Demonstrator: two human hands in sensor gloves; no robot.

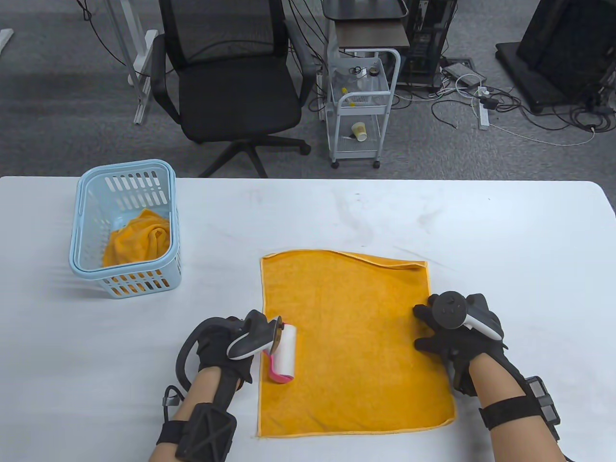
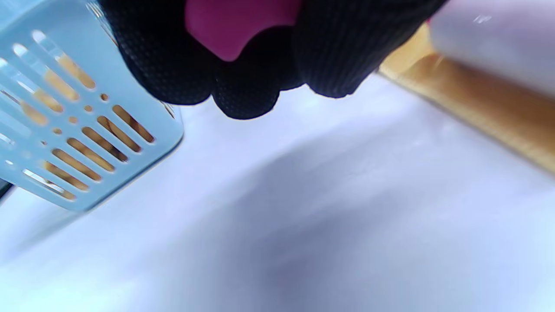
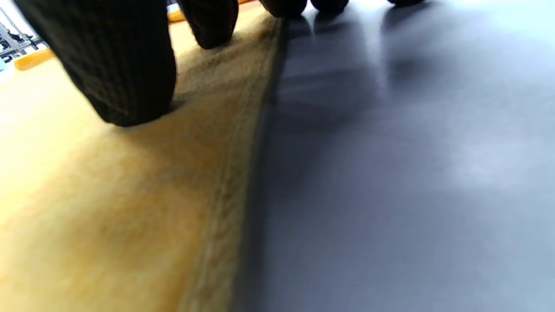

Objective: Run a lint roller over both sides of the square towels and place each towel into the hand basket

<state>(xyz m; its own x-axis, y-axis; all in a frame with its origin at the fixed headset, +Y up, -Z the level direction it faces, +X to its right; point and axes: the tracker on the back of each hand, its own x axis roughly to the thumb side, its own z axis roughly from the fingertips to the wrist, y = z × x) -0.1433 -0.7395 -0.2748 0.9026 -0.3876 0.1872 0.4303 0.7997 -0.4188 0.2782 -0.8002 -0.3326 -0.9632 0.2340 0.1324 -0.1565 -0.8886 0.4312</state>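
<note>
An orange square towel (image 1: 351, 337) lies flat on the white table, its far edge slightly rumpled. My left hand (image 1: 240, 344) grips the pink handle of the lint roller (image 1: 287, 349), whose white roll rests on the towel's left edge. In the left wrist view my fingers (image 2: 243, 86) curl round the pink handle (image 2: 234, 26), with the white roll (image 2: 498, 39) over the towel (image 2: 477, 104). My right hand (image 1: 433, 327) presses spread fingers on the towel's right edge. The right wrist view shows fingertips (image 3: 125, 78) on the towel (image 3: 108, 208). The light blue hand basket (image 1: 79, 226) stands at the left.
A crumpled orange towel (image 1: 139, 238) lies inside the basket, whose slotted wall (image 2: 65, 130) shows close in the left wrist view. Bare white table (image 1: 505, 231) surrounds the towel. An office chair (image 1: 231, 82) and a small white cart (image 1: 361, 106) stand beyond the far edge.
</note>
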